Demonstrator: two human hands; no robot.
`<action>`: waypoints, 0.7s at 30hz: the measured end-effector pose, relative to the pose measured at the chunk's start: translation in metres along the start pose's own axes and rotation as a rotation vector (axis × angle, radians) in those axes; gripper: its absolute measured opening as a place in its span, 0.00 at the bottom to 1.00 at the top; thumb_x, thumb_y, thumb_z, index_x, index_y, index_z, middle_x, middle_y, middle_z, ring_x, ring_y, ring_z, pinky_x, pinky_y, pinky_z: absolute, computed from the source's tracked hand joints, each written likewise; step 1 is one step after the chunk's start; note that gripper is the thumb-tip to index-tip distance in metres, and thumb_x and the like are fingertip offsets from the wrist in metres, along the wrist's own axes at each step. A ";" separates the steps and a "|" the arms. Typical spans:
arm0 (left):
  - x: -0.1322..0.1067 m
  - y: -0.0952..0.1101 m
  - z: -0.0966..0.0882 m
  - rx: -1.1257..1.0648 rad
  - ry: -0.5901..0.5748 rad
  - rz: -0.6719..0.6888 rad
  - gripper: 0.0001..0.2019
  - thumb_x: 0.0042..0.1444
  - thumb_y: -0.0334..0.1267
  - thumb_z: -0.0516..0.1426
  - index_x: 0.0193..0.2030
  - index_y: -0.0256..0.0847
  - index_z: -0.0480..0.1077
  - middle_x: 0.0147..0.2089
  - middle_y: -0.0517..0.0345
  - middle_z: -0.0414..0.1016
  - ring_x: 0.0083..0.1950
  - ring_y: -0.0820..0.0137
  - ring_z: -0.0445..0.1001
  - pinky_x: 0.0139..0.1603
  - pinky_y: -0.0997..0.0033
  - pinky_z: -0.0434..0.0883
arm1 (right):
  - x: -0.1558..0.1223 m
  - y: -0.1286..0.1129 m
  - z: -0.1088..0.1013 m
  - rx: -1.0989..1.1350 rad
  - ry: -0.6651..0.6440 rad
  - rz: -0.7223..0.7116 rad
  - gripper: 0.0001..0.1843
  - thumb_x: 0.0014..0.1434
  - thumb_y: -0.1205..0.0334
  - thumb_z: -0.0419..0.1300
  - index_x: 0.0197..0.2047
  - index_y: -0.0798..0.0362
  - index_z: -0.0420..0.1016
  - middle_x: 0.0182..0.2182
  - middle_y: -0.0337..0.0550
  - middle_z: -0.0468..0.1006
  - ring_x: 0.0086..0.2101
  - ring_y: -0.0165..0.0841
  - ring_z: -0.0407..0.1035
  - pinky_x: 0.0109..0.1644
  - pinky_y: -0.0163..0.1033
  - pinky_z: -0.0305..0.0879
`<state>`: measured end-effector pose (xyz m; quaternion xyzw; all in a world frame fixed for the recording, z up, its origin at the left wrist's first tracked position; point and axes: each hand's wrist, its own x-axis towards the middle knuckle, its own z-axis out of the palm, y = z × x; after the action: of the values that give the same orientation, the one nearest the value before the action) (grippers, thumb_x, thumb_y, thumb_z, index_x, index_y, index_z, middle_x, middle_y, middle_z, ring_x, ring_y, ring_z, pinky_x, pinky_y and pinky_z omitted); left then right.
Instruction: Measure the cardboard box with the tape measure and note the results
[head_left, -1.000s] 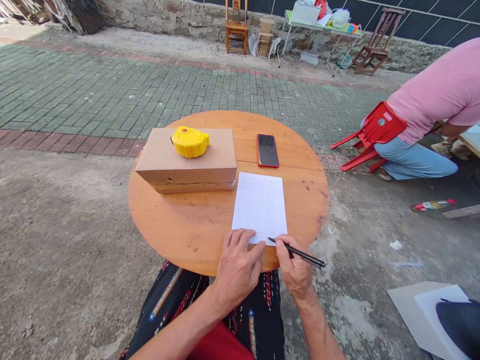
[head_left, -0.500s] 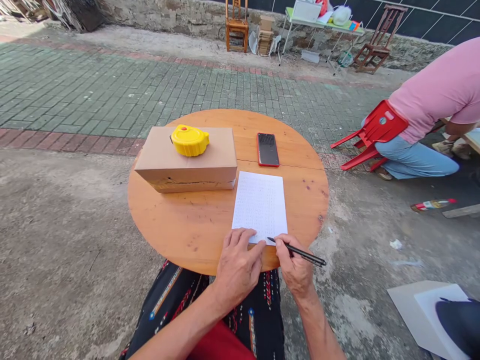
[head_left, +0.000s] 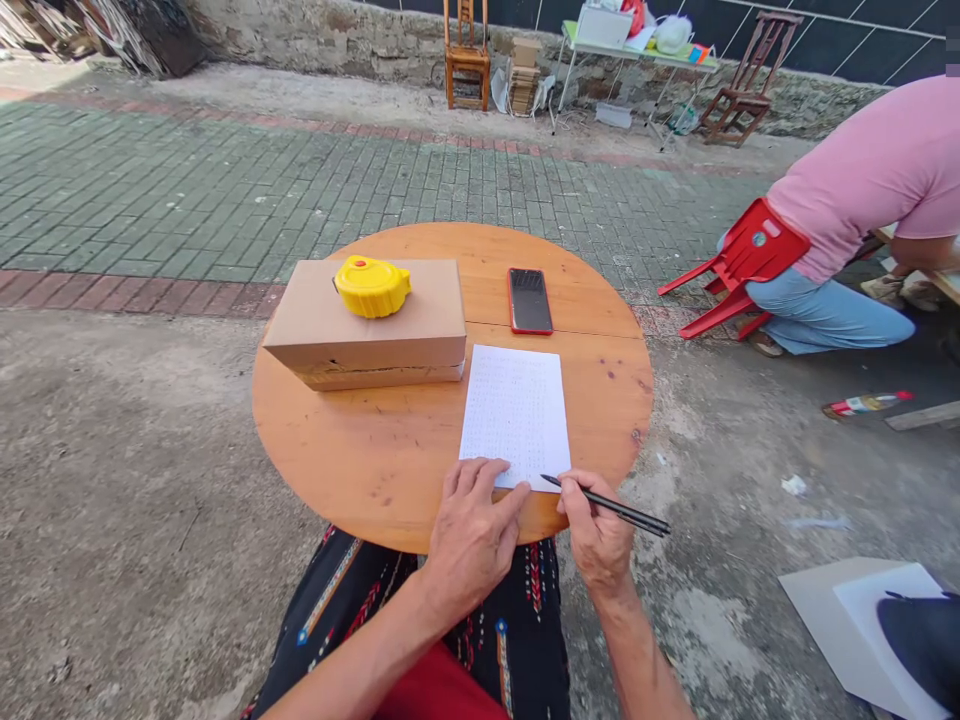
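A white sheet of paper (head_left: 514, 410) covered with small handwriting lies near the front edge of the round wooden table (head_left: 360, 440). My left hand (head_left: 474, 520) rests flat across its lower left corner, fingers stretched out. By the lower right corner, my right hand (head_left: 598, 535) grips a black pen (head_left: 622, 510), its tip at the bottom lines of the sheet. Whether the tip touches the paper I cannot tell. The writing is too small to read.
On the table stand a cardboard box (head_left: 375, 350) with a yellow tape measure (head_left: 372, 287) on top, and a red-edged phone (head_left: 529, 300). To the right, a person in a pink shirt (head_left: 862, 190) sits on a red plastic chair (head_left: 761, 245). A bottle (head_left: 866, 404) lies on the ground.
My right hand and the pen have shifted slightly to the right along the paper's bottom edge. My left hand stays on the sheet. The camera view has moved slightly.
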<state>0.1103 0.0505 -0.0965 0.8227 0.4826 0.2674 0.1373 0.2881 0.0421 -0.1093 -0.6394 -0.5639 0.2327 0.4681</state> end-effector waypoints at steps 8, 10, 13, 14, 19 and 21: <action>-0.001 0.001 0.001 0.012 0.003 0.004 0.18 0.59 0.28 0.56 0.53 0.47 0.75 0.55 0.48 0.69 0.57 0.55 0.64 0.59 0.47 0.66 | 0.004 -0.011 0.000 -0.058 -0.028 -0.092 0.11 0.67 0.58 0.54 0.35 0.50 0.75 0.24 0.35 0.73 0.23 0.30 0.66 0.29 0.34 0.63; -0.001 0.001 0.001 0.010 -0.002 0.003 0.17 0.59 0.28 0.55 0.53 0.47 0.74 0.56 0.48 0.69 0.57 0.55 0.64 0.59 0.47 0.66 | 0.005 -0.012 0.000 -0.058 -0.036 -0.097 0.11 0.67 0.59 0.54 0.35 0.50 0.74 0.24 0.35 0.74 0.24 0.29 0.66 0.29 0.34 0.63; -0.002 0.001 0.001 0.005 -0.008 0.001 0.17 0.60 0.29 0.55 0.53 0.46 0.74 0.56 0.48 0.69 0.57 0.55 0.64 0.59 0.47 0.65 | 0.005 -0.012 0.000 -0.061 -0.043 -0.108 0.10 0.67 0.60 0.54 0.35 0.50 0.74 0.26 0.36 0.75 0.25 0.29 0.67 0.30 0.34 0.63; -0.002 0.000 0.001 0.004 -0.008 0.000 0.17 0.60 0.29 0.55 0.53 0.46 0.74 0.56 0.48 0.69 0.57 0.55 0.64 0.59 0.47 0.65 | 0.005 -0.011 0.000 -0.061 -0.043 -0.114 0.10 0.67 0.61 0.55 0.35 0.50 0.74 0.26 0.36 0.75 0.25 0.29 0.67 0.30 0.34 0.63; -0.001 0.000 0.001 0.006 -0.005 -0.001 0.17 0.60 0.29 0.55 0.53 0.46 0.74 0.56 0.48 0.69 0.57 0.55 0.64 0.59 0.48 0.65 | 0.005 -0.010 0.001 -0.059 -0.047 -0.133 0.09 0.67 0.62 0.55 0.35 0.50 0.74 0.28 0.36 0.76 0.27 0.30 0.70 0.33 0.33 0.65; -0.001 0.000 0.001 0.008 -0.006 -0.003 0.16 0.60 0.29 0.55 0.53 0.46 0.74 0.56 0.48 0.69 0.57 0.55 0.64 0.59 0.47 0.65 | 0.006 -0.010 0.001 -0.065 -0.054 -0.138 0.09 0.67 0.62 0.54 0.36 0.50 0.74 0.28 0.36 0.76 0.28 0.30 0.70 0.33 0.33 0.65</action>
<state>0.1111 0.0498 -0.0974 0.8233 0.4844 0.2628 0.1361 0.2834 0.0471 -0.0997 -0.6074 -0.6263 0.1987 0.4464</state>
